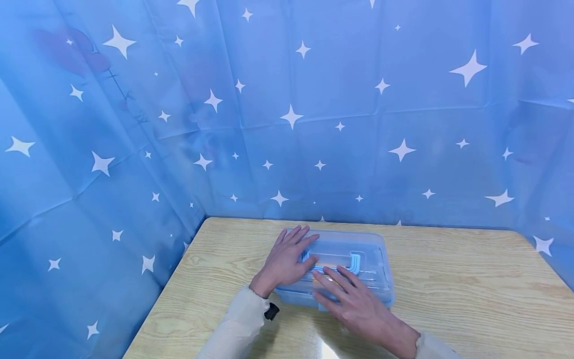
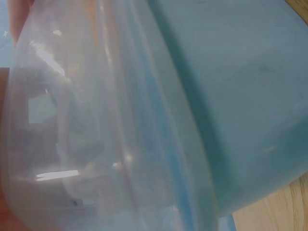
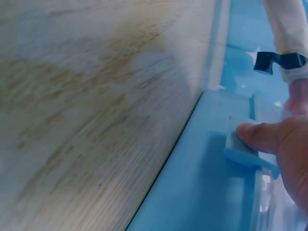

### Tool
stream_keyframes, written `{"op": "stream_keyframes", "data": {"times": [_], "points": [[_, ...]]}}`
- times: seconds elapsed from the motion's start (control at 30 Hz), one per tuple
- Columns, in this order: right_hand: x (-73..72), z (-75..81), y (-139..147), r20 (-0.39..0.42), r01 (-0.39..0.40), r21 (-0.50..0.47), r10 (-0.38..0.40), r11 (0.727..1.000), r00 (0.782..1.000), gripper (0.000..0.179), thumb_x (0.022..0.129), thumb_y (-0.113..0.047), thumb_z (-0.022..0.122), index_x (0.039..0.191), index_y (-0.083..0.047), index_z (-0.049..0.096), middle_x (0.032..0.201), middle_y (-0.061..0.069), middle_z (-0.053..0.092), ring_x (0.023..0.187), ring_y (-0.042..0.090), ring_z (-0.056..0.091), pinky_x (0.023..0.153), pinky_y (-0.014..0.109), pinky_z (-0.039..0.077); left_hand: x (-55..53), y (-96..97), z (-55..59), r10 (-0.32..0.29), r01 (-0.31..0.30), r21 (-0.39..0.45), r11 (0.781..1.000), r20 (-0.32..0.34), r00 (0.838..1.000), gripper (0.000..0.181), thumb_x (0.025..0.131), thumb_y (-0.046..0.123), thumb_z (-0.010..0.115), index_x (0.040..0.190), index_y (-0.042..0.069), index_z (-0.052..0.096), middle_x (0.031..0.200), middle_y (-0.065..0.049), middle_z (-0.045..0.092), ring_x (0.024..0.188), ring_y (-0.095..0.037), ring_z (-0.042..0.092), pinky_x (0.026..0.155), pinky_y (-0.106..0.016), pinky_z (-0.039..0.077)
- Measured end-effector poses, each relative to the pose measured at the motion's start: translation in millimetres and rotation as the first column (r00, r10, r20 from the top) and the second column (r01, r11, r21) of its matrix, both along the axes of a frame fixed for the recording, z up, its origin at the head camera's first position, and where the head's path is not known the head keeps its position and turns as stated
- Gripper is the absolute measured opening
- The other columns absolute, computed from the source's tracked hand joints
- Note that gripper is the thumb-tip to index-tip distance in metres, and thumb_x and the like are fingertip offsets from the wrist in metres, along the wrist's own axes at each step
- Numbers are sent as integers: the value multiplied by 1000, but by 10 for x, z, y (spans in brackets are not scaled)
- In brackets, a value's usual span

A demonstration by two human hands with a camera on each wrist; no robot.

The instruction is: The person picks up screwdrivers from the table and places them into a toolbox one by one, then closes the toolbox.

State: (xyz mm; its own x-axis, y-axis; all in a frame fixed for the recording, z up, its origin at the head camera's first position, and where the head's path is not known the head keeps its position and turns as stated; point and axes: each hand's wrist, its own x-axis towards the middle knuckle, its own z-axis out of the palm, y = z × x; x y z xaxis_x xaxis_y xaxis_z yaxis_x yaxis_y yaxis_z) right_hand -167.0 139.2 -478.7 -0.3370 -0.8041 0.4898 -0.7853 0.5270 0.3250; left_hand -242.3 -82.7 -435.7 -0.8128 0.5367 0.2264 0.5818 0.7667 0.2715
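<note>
A blue plastic storage box (image 1: 386, 300) with a clear lid (image 1: 365, 243) and a light blue carrying handle (image 1: 356, 263) sits on the table. My left hand (image 1: 285, 260) rests on the lid's left part with its fingers extended. Over the front of the lid lies my right hand (image 1: 356, 304), fingers spread and slightly bent. In the right wrist view its thumb (image 3: 262, 137) touches the blue latch (image 3: 239, 150) on the box's front side. The lid (image 2: 72, 139) and the blue side wall (image 2: 255, 101) fill most of the left wrist view. The contents are too unclear to name.
The box stands near the back of a wood-grain table (image 1: 462, 289). A blue curtain (image 1: 341, 149) with white stars hangs behind and to the left. A black band (image 1: 271, 312) is on the left wrist.
</note>
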Motion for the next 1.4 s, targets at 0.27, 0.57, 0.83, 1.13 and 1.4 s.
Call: {"op": "stream_keyframes", "data": {"times": [0.27,0.57,0.83,1.13,1.4], "points": [[17,-44,-26,-8,-3,-84,2,996,1000,46,95,-17,50,141,-17,53,151,21,42,133,39,46,115,48,31,4,-2,9,4,-3,-7,1000,13,1000,53,101,46,48,150,26,45,160,-6,33,150,-26,24,124,-52,13],[16,-54,-25,-14,13,-88,-14,996,1000,41,99,-16,51,140,-17,55,151,20,43,132,38,48,114,47,32,5,8,18,6,-6,-12,1000,13,1000,53,101,46,48,150,26,45,160,-5,33,151,-25,23,124,-52,12],[38,-61,-33,17,36,-66,-35,997,999,62,80,-12,60,141,-17,55,154,19,39,135,38,44,116,48,31,-6,2,-5,1,-1,-15,1000,8,1000,53,101,46,47,150,25,45,160,-6,33,151,-26,23,124,-52,12],[51,-76,-34,30,50,-43,-49,998,998,75,69,-10,70,142,-19,54,156,17,37,138,38,42,115,48,32,11,7,19,4,-3,-13,1000,27,1000,53,101,46,47,150,25,46,161,-6,32,151,-27,23,124,-53,12],[45,-87,-62,-12,41,-82,-42,996,999,51,106,-12,19,142,-20,54,155,15,39,136,37,44,111,48,35,12,10,34,-6,6,-14,1000,29,1000,53,101,45,49,150,24,46,160,-7,33,150,-28,23,123,-54,12]]}}
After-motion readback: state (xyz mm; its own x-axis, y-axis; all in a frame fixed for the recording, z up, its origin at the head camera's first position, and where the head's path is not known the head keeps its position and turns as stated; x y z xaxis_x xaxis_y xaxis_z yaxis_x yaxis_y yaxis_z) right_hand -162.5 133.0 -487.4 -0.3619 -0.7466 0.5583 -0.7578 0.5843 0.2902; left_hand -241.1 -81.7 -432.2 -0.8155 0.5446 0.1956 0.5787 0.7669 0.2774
